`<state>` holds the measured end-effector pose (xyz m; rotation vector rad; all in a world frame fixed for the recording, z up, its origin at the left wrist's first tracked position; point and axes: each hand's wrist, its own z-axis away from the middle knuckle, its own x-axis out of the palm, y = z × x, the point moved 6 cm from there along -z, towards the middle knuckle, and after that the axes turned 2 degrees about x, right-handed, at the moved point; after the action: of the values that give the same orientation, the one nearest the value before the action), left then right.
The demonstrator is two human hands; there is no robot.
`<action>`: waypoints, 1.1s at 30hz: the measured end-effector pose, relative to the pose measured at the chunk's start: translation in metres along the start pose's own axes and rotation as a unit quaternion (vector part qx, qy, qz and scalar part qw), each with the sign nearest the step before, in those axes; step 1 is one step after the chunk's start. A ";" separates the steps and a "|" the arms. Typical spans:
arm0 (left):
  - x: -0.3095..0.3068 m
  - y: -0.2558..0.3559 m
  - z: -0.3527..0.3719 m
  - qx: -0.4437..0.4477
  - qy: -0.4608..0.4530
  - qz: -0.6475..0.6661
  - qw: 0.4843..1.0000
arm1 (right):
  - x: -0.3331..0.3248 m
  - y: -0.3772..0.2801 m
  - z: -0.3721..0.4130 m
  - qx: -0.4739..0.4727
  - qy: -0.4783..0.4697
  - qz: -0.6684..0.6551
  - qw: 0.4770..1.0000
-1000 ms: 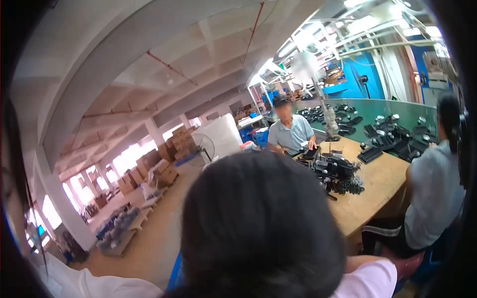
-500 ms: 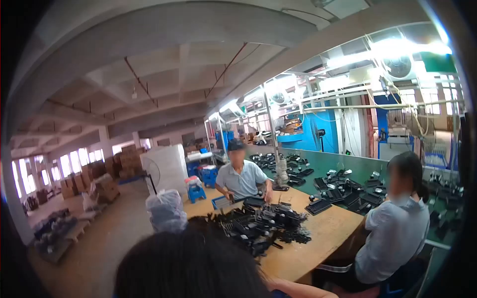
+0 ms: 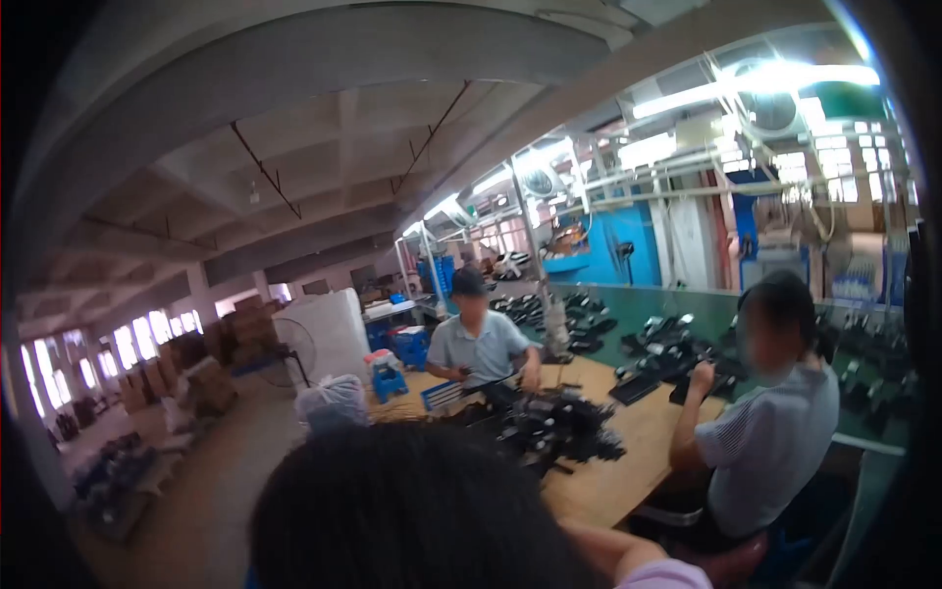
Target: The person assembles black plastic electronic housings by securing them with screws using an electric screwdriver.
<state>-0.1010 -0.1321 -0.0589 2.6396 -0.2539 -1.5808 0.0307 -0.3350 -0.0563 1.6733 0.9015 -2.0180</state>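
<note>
Neither my left hand nor my right hand shows in the view. Close in front, a dark-haired head [image 3: 412, 510] fills the bottom centre and hides part of the table. Beside it are a bent forearm [image 3: 618, 550] and a pink sleeve [image 3: 667, 574]; the hand on that arm is hidden. Past the head, a pile of black plastic parts [image 3: 559, 422] lies on the wooden table [image 3: 613, 481]. A co-worker in a cap [image 3: 481, 344] sits at the far side with both hands near the pile and a blue tray [image 3: 442, 395].
At the right, another co-worker [image 3: 775, 422] sits with one hand raised. A green conveyor table [image 3: 677, 299] behind carries more black parts [image 3: 667, 348]. To the left are a standing fan [image 3: 292, 348], blue stools [image 3: 388, 378], a plastic-wrapped bundle [image 3: 332, 402] and stacked cartons [image 3: 206, 383].
My view has shifted slightly. The co-worker at right has raised a hand and turned toward the table. The foreground head has moved right, and a pink sleeve now shows.
</note>
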 end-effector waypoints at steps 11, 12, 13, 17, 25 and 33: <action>-0.102 -0.092 0.099 -0.112 0.254 0.127 0.952 | -0.040 0.027 0.074 0.058 0.235 0.058 0.969; -0.121 -0.107 0.119 -0.132 0.287 0.113 0.942 | -0.017 0.021 0.067 0.094 0.173 0.063 0.978; -0.140 -0.122 0.129 -0.159 0.305 0.087 0.935 | -0.035 -0.013 0.081 0.039 0.299 -0.028 0.953; -0.141 -0.173 0.116 -0.316 0.268 0.015 0.910 | -0.034 -0.056 0.103 -0.138 0.351 -0.136 0.916; -0.081 -0.193 0.124 -0.348 0.118 -0.047 0.929 | 0.020 -0.065 0.073 -0.043 0.331 -0.112 0.936; -0.087 -0.186 0.137 -0.317 0.074 -0.083 0.942 | 0.026 -0.070 0.078 -0.012 0.316 -0.109 0.943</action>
<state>-0.2410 0.0708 -0.0722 2.2778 0.4282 -1.2098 -0.0776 -0.3336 -0.0579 2.3491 1.3561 -1.5796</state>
